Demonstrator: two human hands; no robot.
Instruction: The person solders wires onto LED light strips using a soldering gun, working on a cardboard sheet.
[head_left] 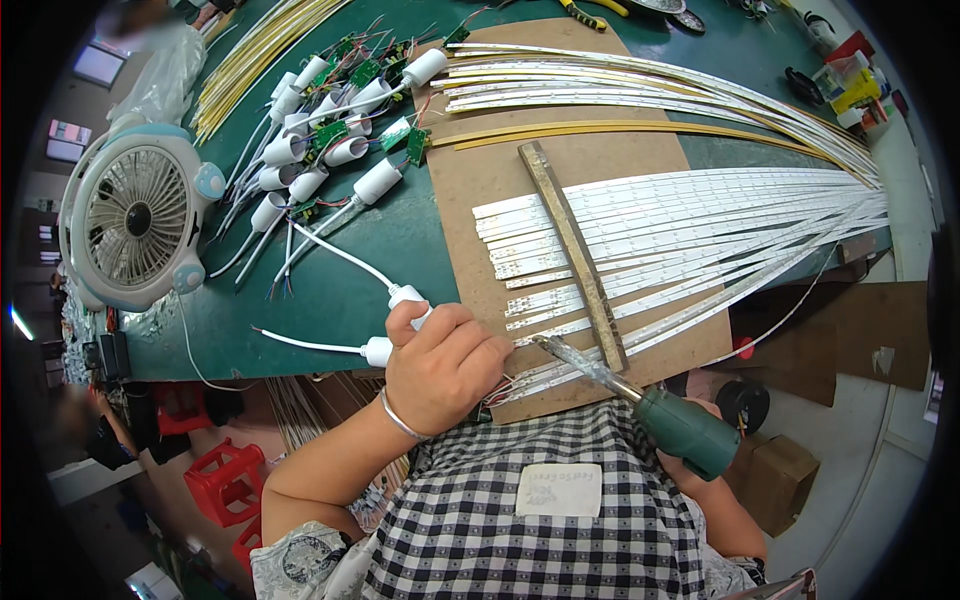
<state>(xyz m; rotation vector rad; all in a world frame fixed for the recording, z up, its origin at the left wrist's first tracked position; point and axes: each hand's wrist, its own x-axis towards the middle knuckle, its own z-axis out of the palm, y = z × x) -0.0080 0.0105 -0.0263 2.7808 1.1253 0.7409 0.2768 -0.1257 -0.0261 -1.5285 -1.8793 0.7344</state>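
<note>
My left hand (445, 365) is closed around a white cylindrical cable cap (404, 297). A second white cap (377, 351) with a cable pokes out beside my fingers, and whether I grip it too I cannot tell. My right hand (680, 470) is wrapped around a green-bodied soldering iron (690, 432), which hides most of the fingers. The iron's metal tip points left, close to the ends of the lower white LED strips (560, 300), near my left fingertips. A worn bar (575, 255) lies across these strips on a brown board (590, 160).
A heap of white caps (285, 150) with cables and green circuit boards lies at the far left. More strips (600, 85) lie across the board's far part. A fan (140, 215) stands at left. Yellow-handled pliers (583, 14) lie at the back. Red stools (222, 485) stand below the table.
</note>
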